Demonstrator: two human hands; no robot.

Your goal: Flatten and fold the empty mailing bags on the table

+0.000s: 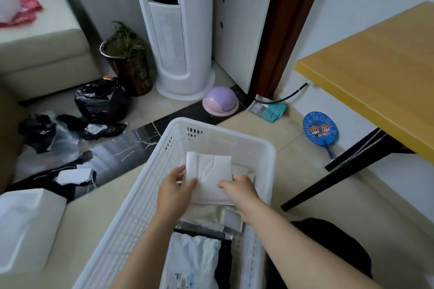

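Note:
A folded white mailing bag [209, 168] lies inside the white plastic basket [265, 148], on top of other flat bags. My left hand [175, 191] holds its left edge, thumb on top and fingers underneath. My right hand [239, 189] grips its right edge with curled fingers. Below my hands in the basket lie a silvery bag [204, 214] and a white bag with a printed label on a black one [190, 263]. Loose black and white mailing bags [58, 148] are strewn over the floor at the left.
A yellow table [375, 73] with black legs stands at the right. A blue hand fan [320, 130], a lilac dome lid [220, 101], a teal packet [270, 109], a black rubbish bag [101, 101], a plant pot [129, 61] and a white tower unit [178, 30] stand on the floor. A white box [25, 225] sits at the near left.

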